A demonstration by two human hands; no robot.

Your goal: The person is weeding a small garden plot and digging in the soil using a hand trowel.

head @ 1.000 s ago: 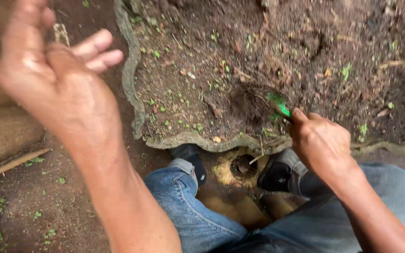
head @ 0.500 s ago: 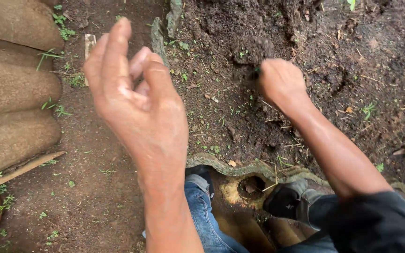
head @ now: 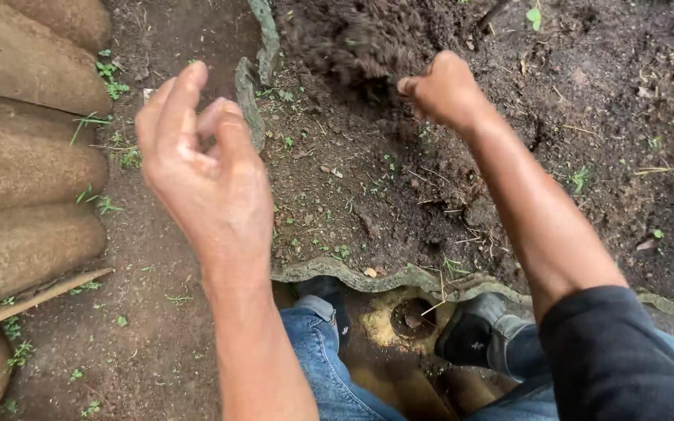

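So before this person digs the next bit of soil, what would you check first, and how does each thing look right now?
1. Right hand closed as if gripping something: ok, the fist is shut, though what it holds cannot be told.
2. Tool in view: cannot tell, the fist and a blur of loose soil hide it.
3. Left hand away from the digging spot: ok, it is raised, empty, fingers loosely curled, over the bare ground.
4. Feet clear of the dug soil: ok, both dark shoes sit outside the wavy edging.
5. Soil stays inside the bed: cannot tell, some is blurred near the edging.
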